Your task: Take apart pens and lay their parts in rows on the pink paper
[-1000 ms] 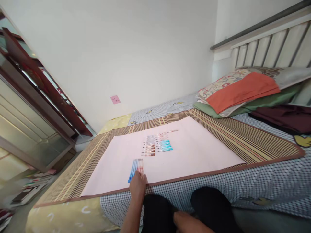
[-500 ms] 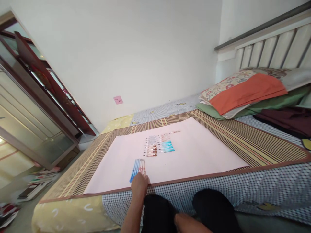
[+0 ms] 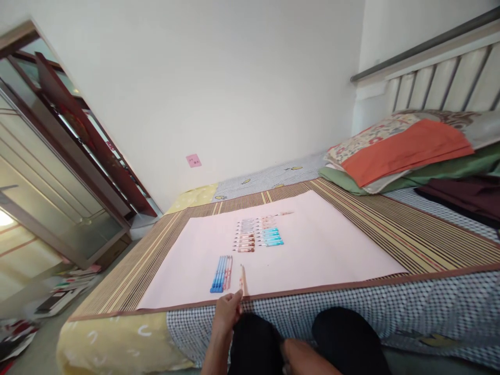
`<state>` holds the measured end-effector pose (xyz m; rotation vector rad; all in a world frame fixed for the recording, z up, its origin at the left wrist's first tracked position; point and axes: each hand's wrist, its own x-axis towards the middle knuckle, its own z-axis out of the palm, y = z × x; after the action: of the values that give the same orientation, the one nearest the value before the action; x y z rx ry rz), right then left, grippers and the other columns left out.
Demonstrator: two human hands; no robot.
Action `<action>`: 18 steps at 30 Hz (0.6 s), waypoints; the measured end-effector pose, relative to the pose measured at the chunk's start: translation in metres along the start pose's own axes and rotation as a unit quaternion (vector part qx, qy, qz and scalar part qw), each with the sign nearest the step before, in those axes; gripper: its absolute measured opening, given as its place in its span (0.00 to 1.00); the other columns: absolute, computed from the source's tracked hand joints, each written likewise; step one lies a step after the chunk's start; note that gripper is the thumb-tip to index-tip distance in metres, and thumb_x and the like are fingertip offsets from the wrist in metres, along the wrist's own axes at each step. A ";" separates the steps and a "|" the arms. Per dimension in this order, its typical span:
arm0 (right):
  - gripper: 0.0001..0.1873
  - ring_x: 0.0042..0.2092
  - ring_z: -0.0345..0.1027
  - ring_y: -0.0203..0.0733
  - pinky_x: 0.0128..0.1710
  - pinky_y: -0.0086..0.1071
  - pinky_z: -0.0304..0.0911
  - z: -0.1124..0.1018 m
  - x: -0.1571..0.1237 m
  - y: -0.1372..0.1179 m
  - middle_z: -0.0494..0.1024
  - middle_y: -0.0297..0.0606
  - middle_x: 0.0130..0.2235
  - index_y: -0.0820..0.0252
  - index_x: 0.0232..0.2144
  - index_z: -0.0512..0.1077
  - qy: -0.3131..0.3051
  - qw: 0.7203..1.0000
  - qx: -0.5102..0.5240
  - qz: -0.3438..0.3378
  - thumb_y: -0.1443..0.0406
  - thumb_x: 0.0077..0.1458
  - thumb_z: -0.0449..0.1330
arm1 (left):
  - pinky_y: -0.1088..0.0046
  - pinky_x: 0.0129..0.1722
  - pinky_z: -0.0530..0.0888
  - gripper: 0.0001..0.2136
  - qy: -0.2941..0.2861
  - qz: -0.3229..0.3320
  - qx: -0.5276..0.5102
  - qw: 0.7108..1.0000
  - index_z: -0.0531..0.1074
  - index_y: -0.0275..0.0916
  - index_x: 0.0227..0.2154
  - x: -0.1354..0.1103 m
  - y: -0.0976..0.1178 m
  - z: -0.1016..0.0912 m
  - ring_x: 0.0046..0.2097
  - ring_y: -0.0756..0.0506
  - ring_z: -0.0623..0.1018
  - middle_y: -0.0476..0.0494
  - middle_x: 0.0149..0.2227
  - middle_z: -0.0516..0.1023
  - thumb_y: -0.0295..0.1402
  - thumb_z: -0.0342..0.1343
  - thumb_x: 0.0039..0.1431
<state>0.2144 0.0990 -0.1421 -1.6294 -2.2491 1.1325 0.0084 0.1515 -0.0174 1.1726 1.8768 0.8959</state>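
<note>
At the near edge of the pale pink sheet, my left hand pinches the lower end of a pinkish pen, whose tip points away from me. Just left of it, a row of blue pens and red-and-white pens lies side by side on the sheet. Farther back are two columns of pens laid crosswise, with brown pens on the left and turquoise pens on the right. My right hand is low between my knees, its fingers mostly hidden.
The sheet lies on a striped mat over a bed with a checked cover. Pillows and dark folded cloth are at the right. A white wall rises behind, and a door stands at the left.
My left hand has drawn one pen away from the row, to the right and slightly toward me. The other pens in the row stay put. The view has shifted slightly.
</note>
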 end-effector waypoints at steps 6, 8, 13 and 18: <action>0.12 0.31 0.70 0.41 0.32 0.33 0.58 -0.040 -0.004 -0.020 0.74 0.36 0.28 0.58 0.30 0.68 0.125 0.977 0.145 -0.090 0.63 0.63 0.49 | 0.76 0.19 0.50 0.29 -0.044 0.049 -0.181 0.981 0.63 0.41 0.19 -0.040 -0.007 0.031 0.15 0.55 0.57 0.52 0.14 0.67 0.64 0.60 0.46; 0.20 0.28 0.68 0.39 0.31 0.32 0.59 -0.051 -0.005 -0.026 0.73 0.34 0.28 0.58 0.33 0.70 0.141 0.946 0.265 -0.126 0.55 0.68 0.45 | 0.77 0.19 0.50 0.29 -0.056 0.056 -0.208 0.975 0.65 0.39 0.21 -0.052 -0.008 0.045 0.15 0.56 0.58 0.51 0.15 0.70 0.63 0.62 0.47; 0.28 0.30 0.67 0.40 0.30 0.32 0.61 -0.068 -0.007 -0.033 0.74 0.36 0.30 0.60 0.36 0.74 0.183 0.888 0.402 -0.128 0.42 0.63 0.51 | 0.77 0.17 0.46 0.31 -0.069 0.042 -0.238 0.968 0.67 0.39 0.23 -0.072 -0.011 0.080 0.13 0.56 0.56 0.49 0.14 0.71 0.67 0.62 0.43; 0.25 0.31 0.65 0.40 0.32 0.32 0.60 -0.071 -0.007 -0.028 0.73 0.35 0.29 0.62 0.33 0.75 0.193 0.871 0.434 -0.129 0.45 0.59 0.60 | 0.78 0.17 0.49 0.33 -0.077 0.041 -0.224 0.971 0.66 0.39 0.23 -0.089 -0.009 0.094 0.14 0.56 0.57 0.49 0.14 0.71 0.68 0.61 0.42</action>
<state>0.2323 0.1242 -0.0715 -1.0142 -1.3212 1.3083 0.1129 0.0831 -0.0507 1.0101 1.4123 1.1651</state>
